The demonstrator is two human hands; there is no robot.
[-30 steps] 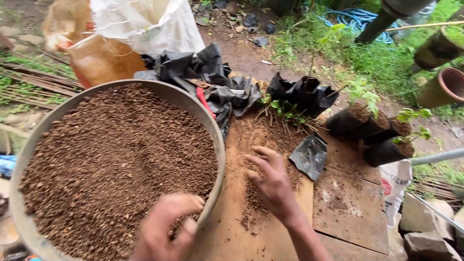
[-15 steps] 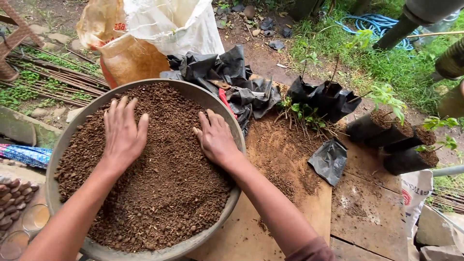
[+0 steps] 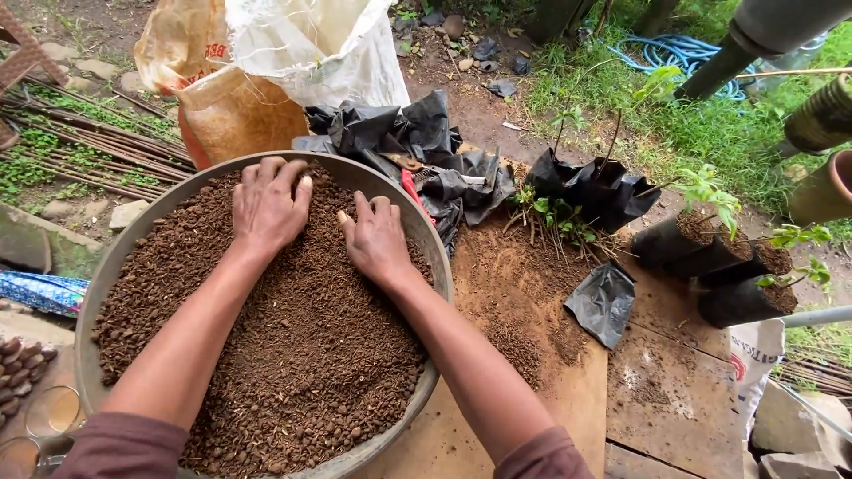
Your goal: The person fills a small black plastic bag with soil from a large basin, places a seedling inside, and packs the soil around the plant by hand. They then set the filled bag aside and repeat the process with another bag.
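Left hand: the left hand (image 3: 266, 206) lies palm down on the soil mix (image 3: 266, 355) near the far rim of the basin, fingers spread and bent, their tips pressed into the surface; it grips nothing.
Right hand: the right hand (image 3: 377, 239) lies flat on the same mix, just beside the left hand and a little nearer the person, fingers slightly spread and open; it holds nothing either.
Hands together: the two hands sit side by side at the far end of the basin, close but not touching.
Soil mix: brown and crumbly with small round pellets through it, it lies under both palms and fills the basin nearly to the brim.
Basin: the wide, round grey basin (image 3: 115, 257) rests on a wooden board (image 3: 657, 390), with both forearms reaching across it.
Spilled soil: a loose patch of soil (image 3: 510, 293) lies on the board just right of the basin.
Black bags: a heap of empty black plastic bags (image 3: 417, 137) lies just beyond the basin's far rim; one flat black bag (image 3: 603, 302) lies alone on the board.
Potted seedlings: three small black bags filled with soil, each with a green seedling (image 3: 719, 257), stand at the board's right edge.
Sacks: a white sack (image 3: 311, 44) and a brownish plastic sack (image 3: 235, 111) stand behind the basin.
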